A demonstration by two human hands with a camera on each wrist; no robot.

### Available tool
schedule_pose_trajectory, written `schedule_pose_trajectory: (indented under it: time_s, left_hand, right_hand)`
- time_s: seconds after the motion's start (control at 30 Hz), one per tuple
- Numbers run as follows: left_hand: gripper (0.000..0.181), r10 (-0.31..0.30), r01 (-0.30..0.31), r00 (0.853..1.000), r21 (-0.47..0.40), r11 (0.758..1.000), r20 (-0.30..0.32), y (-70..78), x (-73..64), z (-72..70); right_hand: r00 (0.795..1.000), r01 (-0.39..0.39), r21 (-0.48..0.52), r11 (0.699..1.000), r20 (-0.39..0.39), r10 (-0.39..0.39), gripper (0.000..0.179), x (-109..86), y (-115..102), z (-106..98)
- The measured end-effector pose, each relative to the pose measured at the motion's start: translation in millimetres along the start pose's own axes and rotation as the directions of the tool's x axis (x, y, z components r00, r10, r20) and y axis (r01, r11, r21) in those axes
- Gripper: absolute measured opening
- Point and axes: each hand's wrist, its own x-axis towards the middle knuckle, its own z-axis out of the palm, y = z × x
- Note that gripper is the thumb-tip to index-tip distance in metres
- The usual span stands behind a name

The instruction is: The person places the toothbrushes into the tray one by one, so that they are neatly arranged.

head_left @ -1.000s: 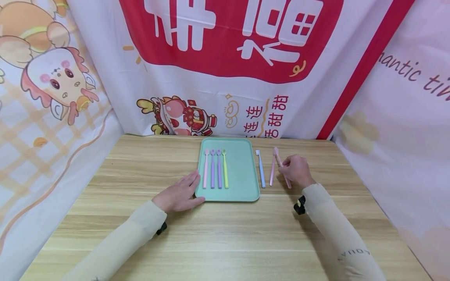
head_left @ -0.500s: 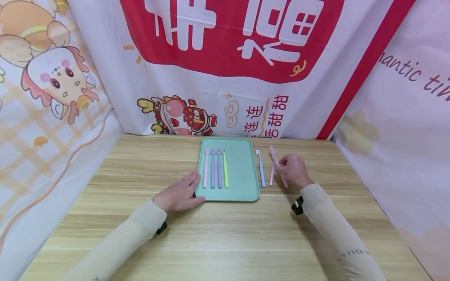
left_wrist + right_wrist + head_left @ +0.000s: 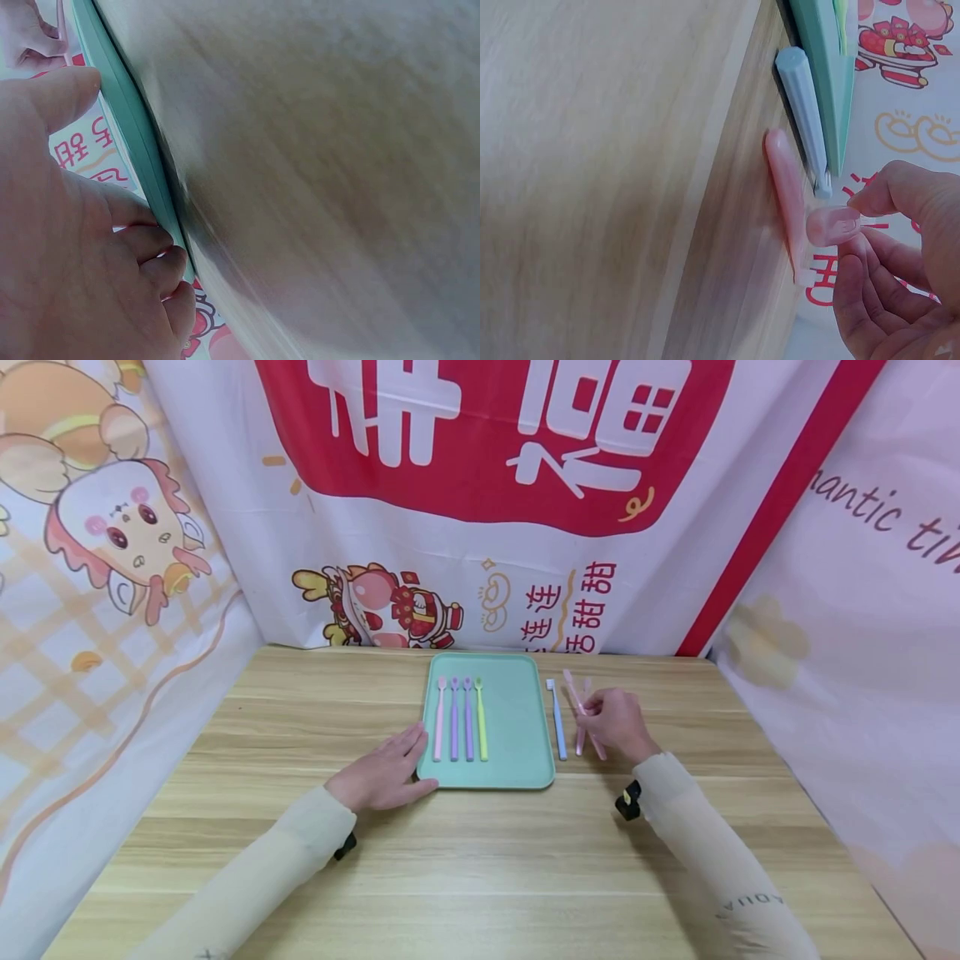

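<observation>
My right hand [image 3: 618,722] pinches a pink toothbrush [image 3: 829,226] between thumb and fingers, its handle end facing the right wrist camera. In the head view this brush slants across a second pink toothbrush [image 3: 784,172], which lies on the table. Left of that lies a blue toothbrush [image 3: 558,727], beside the right edge of a green tray [image 3: 517,718]. On the tray's left half a pink toothbrush [image 3: 438,727], two purple ones [image 3: 453,727] and a yellow-green one [image 3: 482,727] lie side by side. My left hand [image 3: 382,777] touches the tray's left edge, fingers extended.
The wooden table [image 3: 480,877] meets a printed white and red cloth [image 3: 480,518] behind the tray. Printed cloths also hang at the left [image 3: 150,560] and right [image 3: 840,610] sides.
My right hand has moved left with the pink toothbrush, whose head has swung left past the second pink toothbrush toward the blue one. My left hand and the tray stay put.
</observation>
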Motion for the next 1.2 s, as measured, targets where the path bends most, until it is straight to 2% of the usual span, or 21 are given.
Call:
schedule_pose_trajectory:
  time_s: [0.37, 0.5, 0.63, 0.83, 1.0, 1.2]
  left_hand:
    - [0.089, -0.007, 0.007, 1.0, -0.004, 1.0, 0.009, 0.4, -0.2, 0.6]
    - [0.089, -0.008, 0.008, 1.0, -0.002, 1.0, 0.01, 0.2, 0.1, 0.6]
    - [0.09, -0.009, 0.009, 1.0, -0.002, 1.0, 0.008, 0.7, 0.0, 0.8]
    - [0.09, -0.007, 0.007, 1.0, -0.003, 1.0, 0.002, 0.3, 0.1, 1.3]
    - [0.089, -0.005, 0.005, 1.0, -0.003, 1.0, 0.001, -0.2, 1.0, 1.7]
    - [0.089, -0.004, 0.004, 1.0, 0.001, 1.0, 0.003, 1.1, -0.5, 0.5]
  right_hand:
    - [0.999, 0.031, 0.066, 0.997, 0.024, -0.032, 0.019, -4.1, -14, 4]
    - [0.997, 0.076, 0.109, 0.991, 0.012, -0.078, 0.016, -5.3, -18, 7]
    - [0.988, 0.154, 0.08, 0.985, -0.032, -0.152, 0.012, -5.5, -22, 11]
    - [0.982, 0.18, 0.028, 0.983, -0.056, -0.178, 0.012, -5.9, -30, 16]
    - [0.975, 0.219, 0.054, 0.974, -0.055, -0.216, 0.012, -9.6, -38, 22]
    - [0.975, 0.221, 0.094, 0.971, -0.051, -0.217, 0.015, -13.2, -49, 28]
